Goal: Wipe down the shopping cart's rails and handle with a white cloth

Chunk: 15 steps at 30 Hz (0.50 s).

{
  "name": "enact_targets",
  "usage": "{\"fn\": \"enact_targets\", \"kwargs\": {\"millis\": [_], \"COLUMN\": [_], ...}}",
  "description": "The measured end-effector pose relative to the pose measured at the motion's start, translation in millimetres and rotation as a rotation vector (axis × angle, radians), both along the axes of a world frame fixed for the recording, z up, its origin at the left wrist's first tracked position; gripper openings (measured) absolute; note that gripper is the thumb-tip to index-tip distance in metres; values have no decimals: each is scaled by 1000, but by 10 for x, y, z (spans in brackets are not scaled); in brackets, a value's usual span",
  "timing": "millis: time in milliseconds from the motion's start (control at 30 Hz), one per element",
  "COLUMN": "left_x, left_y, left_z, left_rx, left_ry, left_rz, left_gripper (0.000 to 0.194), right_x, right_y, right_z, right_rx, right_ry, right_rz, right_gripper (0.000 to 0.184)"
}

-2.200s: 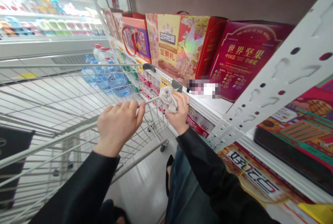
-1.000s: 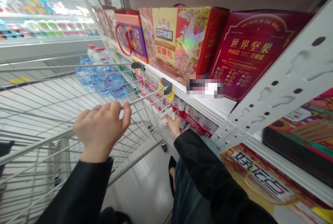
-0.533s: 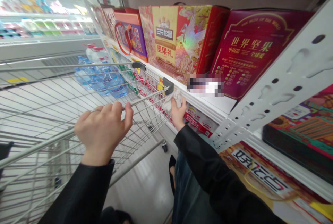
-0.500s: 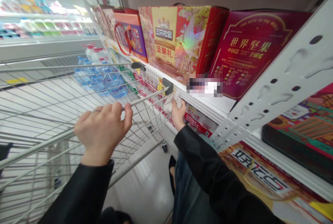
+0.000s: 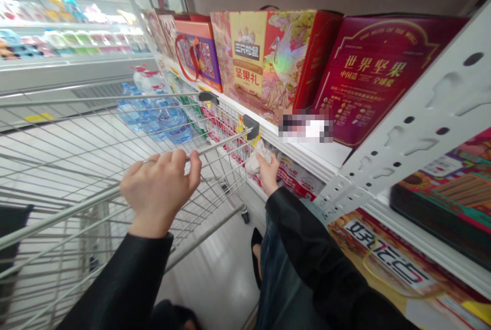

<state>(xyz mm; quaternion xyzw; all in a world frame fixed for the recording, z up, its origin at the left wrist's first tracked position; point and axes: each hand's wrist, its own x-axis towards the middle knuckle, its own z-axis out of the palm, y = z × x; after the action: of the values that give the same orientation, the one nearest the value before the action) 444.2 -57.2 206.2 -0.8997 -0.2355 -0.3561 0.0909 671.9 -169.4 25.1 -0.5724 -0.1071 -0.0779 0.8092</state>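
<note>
My left hand (image 5: 161, 187) is wrapped over the top rail of a wire shopping cart (image 5: 222, 141), its fingers closed round the metal. Between the cart's corner and the shelf, my right hand (image 5: 268, 170) grips a crumpled whitish cloth (image 5: 254, 161). The cloth is bunched up at the fingertips, close below the white shelf edge (image 5: 291, 152). Just above it stands a red and gold nut gift box (image 5: 264, 64), with a dark red gift box (image 5: 383, 79) to its right.
A white perforated shelf post (image 5: 418, 130) slants down at the right. Packs of bottled water (image 5: 153, 115) stand on the floor past the cart. An orange and purple gift box (image 5: 201, 53) sits farther along the shelf. A refrigerated display (image 5: 69, 38) lines the far left.
The whole scene has shifted slightly to the right in view. Both hands keep their holds, and the cloth stays beside the cart's corner.
</note>
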Motion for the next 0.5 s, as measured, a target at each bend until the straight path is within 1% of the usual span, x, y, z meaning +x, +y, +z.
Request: {"fn": "enact_targets", "kwargs": {"millis": [67,167,200,233,267,300,333,367,433,500], "left_x": [6,11,9,6,3,0,-1,-1,5,12], "left_y": [10,42,53,65,74,82,88,92,96,97], "left_z": [-16,-58,-75,-89,-101,-109,-114,-116,-113,-108], "left_rx": [49,212,267,314,350,376,394,407,416,411], "left_ry": [8,16,11,6,1,-1,-2,-4,-9,-12], "left_rz": [15,39,45,47,48,45,40,36,35,38], "left_gripper": [34,35,35,36,36,36,36,36,36,37], "right_x": [-50,-121,-138,-151,-162,-171,-179,-186,-198,-205], "right_y": [-37,-56,-49,-37,-22,-6,9,23,44,63], "right_z": [222,609,709,773,793,766,694,584,292,-13], "right_rx": [3,-29,-39,-46,-48,-50,-53,-57,-63,-55], "right_ry": [-60,-333,-421,-478,-488,-446,-368,-272,-84,41], "right_rz": [-11,-75,-104,-133,-155,-161,-155,-140,-105,-98], "right_gripper": [37,33,31,29,29,29,28,28,27,27]}}
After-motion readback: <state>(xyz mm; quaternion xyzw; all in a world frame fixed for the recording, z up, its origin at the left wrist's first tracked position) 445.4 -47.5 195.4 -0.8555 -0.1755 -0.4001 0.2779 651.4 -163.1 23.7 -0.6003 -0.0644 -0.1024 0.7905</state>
